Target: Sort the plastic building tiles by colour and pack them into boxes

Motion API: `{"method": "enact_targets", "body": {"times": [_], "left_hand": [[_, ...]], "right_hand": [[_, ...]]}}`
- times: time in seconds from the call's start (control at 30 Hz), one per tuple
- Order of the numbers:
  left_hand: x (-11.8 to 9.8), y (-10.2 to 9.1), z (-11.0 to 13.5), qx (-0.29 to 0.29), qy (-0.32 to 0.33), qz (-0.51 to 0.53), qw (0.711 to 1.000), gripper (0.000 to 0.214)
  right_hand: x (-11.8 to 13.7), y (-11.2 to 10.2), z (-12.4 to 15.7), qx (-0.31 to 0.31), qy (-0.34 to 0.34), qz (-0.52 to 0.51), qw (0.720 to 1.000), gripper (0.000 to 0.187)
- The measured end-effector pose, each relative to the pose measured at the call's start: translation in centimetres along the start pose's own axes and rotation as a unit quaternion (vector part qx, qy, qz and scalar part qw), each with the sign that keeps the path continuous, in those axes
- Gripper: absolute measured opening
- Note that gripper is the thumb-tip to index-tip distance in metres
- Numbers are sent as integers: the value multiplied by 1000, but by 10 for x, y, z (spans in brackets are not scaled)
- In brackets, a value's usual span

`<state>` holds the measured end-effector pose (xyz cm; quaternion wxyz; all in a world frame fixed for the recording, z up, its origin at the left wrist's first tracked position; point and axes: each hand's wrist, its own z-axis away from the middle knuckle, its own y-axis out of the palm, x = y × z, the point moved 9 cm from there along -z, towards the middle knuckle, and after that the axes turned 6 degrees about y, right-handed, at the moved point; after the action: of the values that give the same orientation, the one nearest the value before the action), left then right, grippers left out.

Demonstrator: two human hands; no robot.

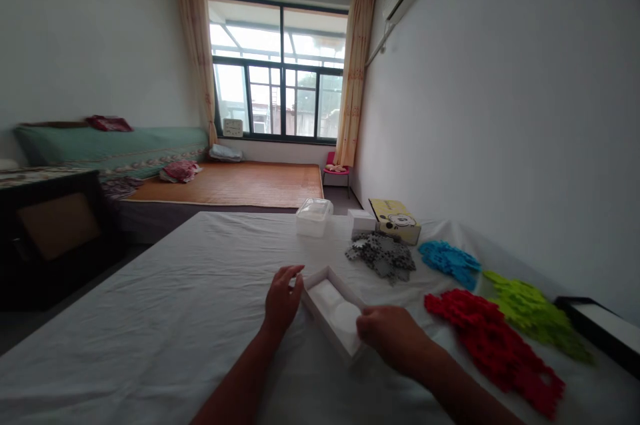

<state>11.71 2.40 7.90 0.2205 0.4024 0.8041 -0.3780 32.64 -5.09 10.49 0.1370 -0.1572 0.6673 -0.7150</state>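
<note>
A shallow white tray (320,280) lies on the white sheet (175,305) in front of me. My left hand (281,302) rests at the tray's left side, fingers curled over its far-left edge. My right hand (387,335) grips the tray's near-right corner with closed fingers. To the right lie four piles of puzzle pieces: grey (383,255), blue (450,260), red (493,342) and green (537,315).
A clear plastic box (313,216), a small white box (361,220) and a yellow cartoon box (395,220) stand at the far edge. A black-framed board (600,328) lies at the right. Beyond are a bed with a mat, a window and a small pink chair.
</note>
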Motion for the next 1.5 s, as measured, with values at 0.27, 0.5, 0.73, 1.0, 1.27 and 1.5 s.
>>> {"method": "enact_targets", "body": {"times": [0.27,0.5,0.73,1.0,1.27,1.5], "left_hand": [[-10,39,13,180,-13,102,978,36],[-22,46,27,360,-27,192,912,66],[-19,46,34,432,4,177,884,111],[-5,49,34,388,-82,247,884,74],[-13,51,21,338,-60,293,892,62],[-9,46,14,318,-79,208,922,56]], "right_hand": [[-34,-25,28,-51,25,-118,991,30],[-16,-3,10,4,-16,-124,992,60],[-35,-15,7,-32,-30,-298,953,46],[-137,-24,11,-168,97,-452,871,52],[-162,21,42,-166,108,-228,953,49],[-315,-40,95,-329,264,-208,882,39]]}}
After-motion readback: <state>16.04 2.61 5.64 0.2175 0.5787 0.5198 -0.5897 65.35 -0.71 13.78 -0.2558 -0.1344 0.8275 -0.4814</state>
